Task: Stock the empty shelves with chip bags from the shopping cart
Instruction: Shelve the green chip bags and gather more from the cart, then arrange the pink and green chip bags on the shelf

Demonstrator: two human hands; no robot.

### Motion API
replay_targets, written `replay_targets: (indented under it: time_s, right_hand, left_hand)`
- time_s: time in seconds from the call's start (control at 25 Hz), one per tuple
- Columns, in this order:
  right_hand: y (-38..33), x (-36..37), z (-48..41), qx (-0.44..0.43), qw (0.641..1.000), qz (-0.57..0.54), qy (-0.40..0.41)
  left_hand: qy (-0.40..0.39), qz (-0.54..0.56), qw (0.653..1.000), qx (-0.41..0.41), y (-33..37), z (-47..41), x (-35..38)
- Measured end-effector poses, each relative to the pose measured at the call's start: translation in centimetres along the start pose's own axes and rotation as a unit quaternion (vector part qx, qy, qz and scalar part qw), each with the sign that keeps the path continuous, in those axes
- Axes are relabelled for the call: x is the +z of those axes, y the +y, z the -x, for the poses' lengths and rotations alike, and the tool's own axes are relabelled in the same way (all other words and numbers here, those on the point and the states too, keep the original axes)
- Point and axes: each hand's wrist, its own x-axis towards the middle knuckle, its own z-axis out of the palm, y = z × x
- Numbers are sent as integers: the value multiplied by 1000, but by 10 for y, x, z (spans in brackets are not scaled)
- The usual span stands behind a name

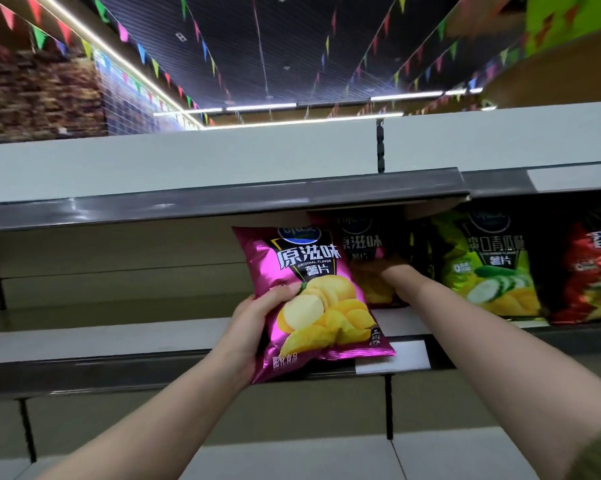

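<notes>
My left hand (pixel 257 317) grips a magenta chip bag (pixel 312 299) by its left edge and holds it upright in front of the middle shelf (pixel 119 332). My right hand (pixel 392 271) reaches deeper onto that shelf and rests against a second magenta bag (pixel 364 247) standing there; the front bag hides its fingers and much of that bag. To the right stand a green cucumber-flavour bag (pixel 486 268) and a red bag (pixel 590 278). The shopping cart is out of sight.
The top shelf (pixel 222 199) overhangs just above the bags, with a white back panel behind it. The left part of the middle shelf is bare, and a lower shelf (pixel 292 455) lies below. Ceiling lights and coloured pennants run overhead.
</notes>
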Motion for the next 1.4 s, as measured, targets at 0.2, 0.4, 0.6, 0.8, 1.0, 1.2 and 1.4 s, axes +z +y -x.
replay_targets:
  time_s: [0.2, 0.4, 0.6, 0.8, 1.0, 1.2, 1.4]
  right_hand:
    - [-18, -22, 46, -109, 978, 98, 148]
    - [-23, -38, 90, -168, 968, 183, 5]
    - [-7, -47, 77, -212, 965, 154, 24]
    - [14, -41, 72, -215, 950, 226, 14]
    - [11, -43, 81, -220, 942, 253, 32]
    - [-2, -5, 119, -437, 875, 187, 90]
    - [5, 96, 156, -496, 862, 41, -94]
  left_hand:
    - [-37, 1, 999, -22, -3, -18, 22]
    - [-65, 12, 996, -53, -6, -45, 56]
    - [-20, -126, 992, 7, -15, -80, 63]
    - [-1, -170, 985, 10, -24, -89, 67]
    - [33, -176, 983, 25, -19, -78, 70]
    - [154, -135, 963, 173, -19, -33, 59]
    - [251, -157, 935, 196, -18, 41, -6]
